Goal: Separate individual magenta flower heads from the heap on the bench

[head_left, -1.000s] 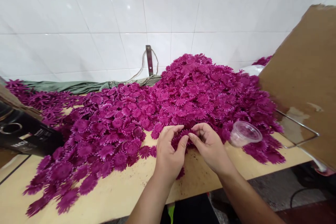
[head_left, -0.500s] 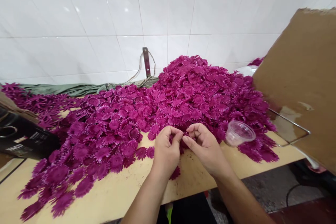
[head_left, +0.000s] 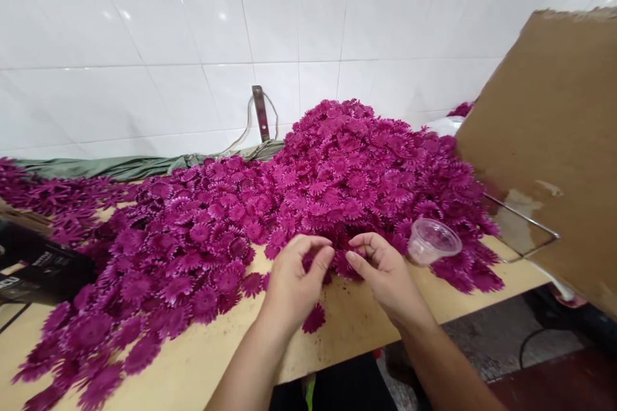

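Note:
A big heap of magenta artificial flower heads (head_left: 337, 173) covers the pale wooden table (head_left: 357, 327). Both of my hands meet at the heap's near edge. My left hand (head_left: 292, 282) is curled, thumb and fingers pinched round a purple flower piece that shows only partly. My right hand (head_left: 383, 273) faces it a little apart, its fingers also curled and its thumb on purple petals. One loose flower head (head_left: 314, 319) lies on the table below my left hand.
A clear plastic cup (head_left: 431, 241) lies tipped on the flowers right of my hands. A brown cardboard sheet (head_left: 544, 141) leans in at the right. A black box (head_left: 43, 263) sits at the left, with green cloth (head_left: 120, 167) along the tiled wall.
My hands have drawn slightly apart and shifted a little left; they were pinched together on one flower before. The view has drifted, so the heap sits a bit further left.

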### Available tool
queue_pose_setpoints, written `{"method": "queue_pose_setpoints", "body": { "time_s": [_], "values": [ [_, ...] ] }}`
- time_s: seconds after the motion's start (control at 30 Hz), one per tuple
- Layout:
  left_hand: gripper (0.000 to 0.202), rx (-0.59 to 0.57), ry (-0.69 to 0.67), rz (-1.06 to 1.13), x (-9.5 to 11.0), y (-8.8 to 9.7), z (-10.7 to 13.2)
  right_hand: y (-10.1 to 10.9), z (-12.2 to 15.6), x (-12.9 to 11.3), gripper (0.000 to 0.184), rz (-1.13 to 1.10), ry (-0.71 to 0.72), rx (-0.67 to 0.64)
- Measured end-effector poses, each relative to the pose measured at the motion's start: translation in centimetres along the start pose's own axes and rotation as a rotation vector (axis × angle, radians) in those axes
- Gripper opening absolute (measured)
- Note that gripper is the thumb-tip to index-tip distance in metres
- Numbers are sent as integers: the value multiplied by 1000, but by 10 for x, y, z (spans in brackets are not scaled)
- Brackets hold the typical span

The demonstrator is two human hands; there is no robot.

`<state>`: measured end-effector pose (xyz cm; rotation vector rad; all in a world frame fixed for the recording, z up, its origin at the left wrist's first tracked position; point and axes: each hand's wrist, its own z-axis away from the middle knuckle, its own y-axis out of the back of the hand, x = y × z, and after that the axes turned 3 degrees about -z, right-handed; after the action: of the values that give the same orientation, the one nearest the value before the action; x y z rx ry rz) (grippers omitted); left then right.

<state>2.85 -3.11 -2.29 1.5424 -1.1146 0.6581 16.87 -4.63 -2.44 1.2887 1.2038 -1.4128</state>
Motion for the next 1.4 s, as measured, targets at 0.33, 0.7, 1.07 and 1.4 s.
{"method": "queue_pose_setpoints", "body": {
  "time_s": [0.33, 0.7, 1.07, 1.4],
  "values": [
    [8, -98, 55, 173, 0, -17, 7, -9, -3, 3, 34, -51, -6, -4],
    [11, 478, 72, -8, -4, 17, -20, -2, 18, 10, 25, 19, 32, -140],
    [11, 54, -10, 82, 3, -8, 1, -14, 7, 8, 29, 48, 63, -215],
    [7, 580, 92, -94, -17, 32, -33, -7, 32, 15, 24, 14, 7, -274]
  ]
}}
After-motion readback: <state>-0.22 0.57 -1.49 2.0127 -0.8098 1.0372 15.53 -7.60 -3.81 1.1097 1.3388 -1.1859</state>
